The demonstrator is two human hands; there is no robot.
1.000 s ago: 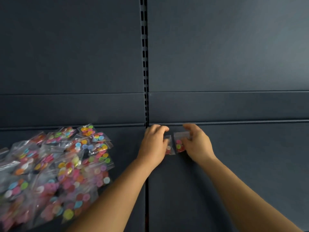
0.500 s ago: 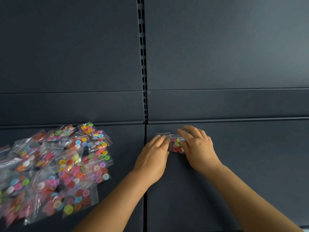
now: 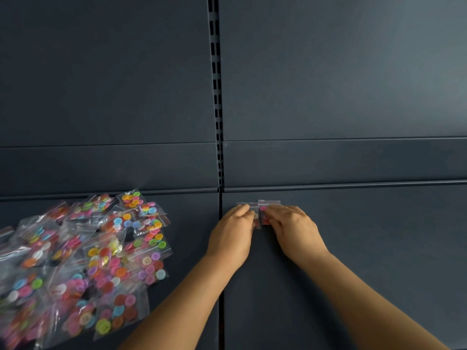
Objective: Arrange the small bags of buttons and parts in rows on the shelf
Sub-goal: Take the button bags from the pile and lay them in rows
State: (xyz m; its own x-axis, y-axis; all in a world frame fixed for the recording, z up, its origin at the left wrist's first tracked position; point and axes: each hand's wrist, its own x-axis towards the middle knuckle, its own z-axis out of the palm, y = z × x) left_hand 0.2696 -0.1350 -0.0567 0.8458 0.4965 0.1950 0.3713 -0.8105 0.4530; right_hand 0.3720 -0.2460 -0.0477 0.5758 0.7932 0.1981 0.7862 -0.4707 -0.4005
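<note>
The left hand [image 3: 233,232] and right hand [image 3: 293,229] lie side by side on the dark shelf [image 3: 366,248], fingers laid flat and fairly straight, each pressing one of two small bags of buttons [image 3: 262,210] that touch each other against the shelf's back edge. Well apart, at nine o'clock from the hands, a loose heap of button bags [image 3: 86,261] covers the shelf's left section.

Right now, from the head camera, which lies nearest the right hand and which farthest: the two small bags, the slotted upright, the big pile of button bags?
1. Two small bags, under the right hand fingertips.
2. Slotted upright, behind, to the left.
3. Pile of button bags, far left.
</note>
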